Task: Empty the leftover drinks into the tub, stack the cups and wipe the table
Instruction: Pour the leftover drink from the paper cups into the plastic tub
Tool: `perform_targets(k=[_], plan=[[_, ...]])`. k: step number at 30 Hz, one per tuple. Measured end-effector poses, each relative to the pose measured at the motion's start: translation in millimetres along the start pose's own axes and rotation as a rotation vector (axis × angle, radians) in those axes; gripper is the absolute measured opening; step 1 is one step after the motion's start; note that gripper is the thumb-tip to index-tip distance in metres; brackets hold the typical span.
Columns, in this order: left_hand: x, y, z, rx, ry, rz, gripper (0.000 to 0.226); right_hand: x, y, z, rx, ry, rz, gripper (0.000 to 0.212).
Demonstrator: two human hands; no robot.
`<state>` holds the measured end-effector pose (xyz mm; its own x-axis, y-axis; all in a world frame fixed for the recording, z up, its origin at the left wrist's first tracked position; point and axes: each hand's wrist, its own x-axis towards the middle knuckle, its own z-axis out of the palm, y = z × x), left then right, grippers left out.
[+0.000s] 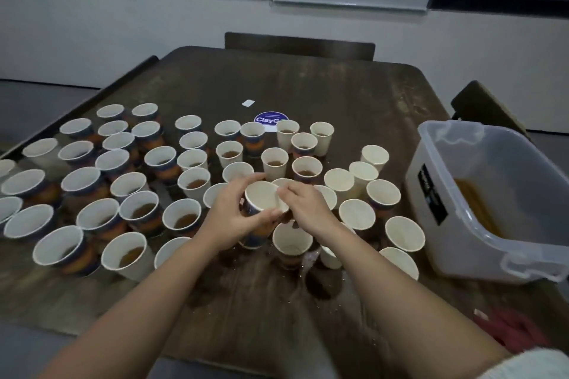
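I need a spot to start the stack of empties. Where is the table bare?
Bare table lies behind the cups, between the round purple sticker and the far edge. The near strip before the cup held in both hands is cup-free but wet. Left half is crowded; cups run close to the tub.

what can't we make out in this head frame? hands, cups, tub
- Right hand: its fingertips sit at the rim of the held cup; pinching or only touching, unclear.
- Held cup: its lower part is hidden by the left hand, so whether it sits on a stack is unclear.
- Tub: right side cut off by the frame edge; liquid level unreadable.
- Round sticker: text partly hidden by cups.
- Red item: dim, blurred; unidentifiable.
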<state>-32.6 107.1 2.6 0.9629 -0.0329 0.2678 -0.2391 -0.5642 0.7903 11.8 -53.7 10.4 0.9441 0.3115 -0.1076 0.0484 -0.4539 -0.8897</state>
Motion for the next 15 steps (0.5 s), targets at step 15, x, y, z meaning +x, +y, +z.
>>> perform_targets(k=[15], plan=[[-45,-74,-12,0.273,-0.456,-0.141,0.091,31,23,40,-0.424,0.016,0.135,0.024]])
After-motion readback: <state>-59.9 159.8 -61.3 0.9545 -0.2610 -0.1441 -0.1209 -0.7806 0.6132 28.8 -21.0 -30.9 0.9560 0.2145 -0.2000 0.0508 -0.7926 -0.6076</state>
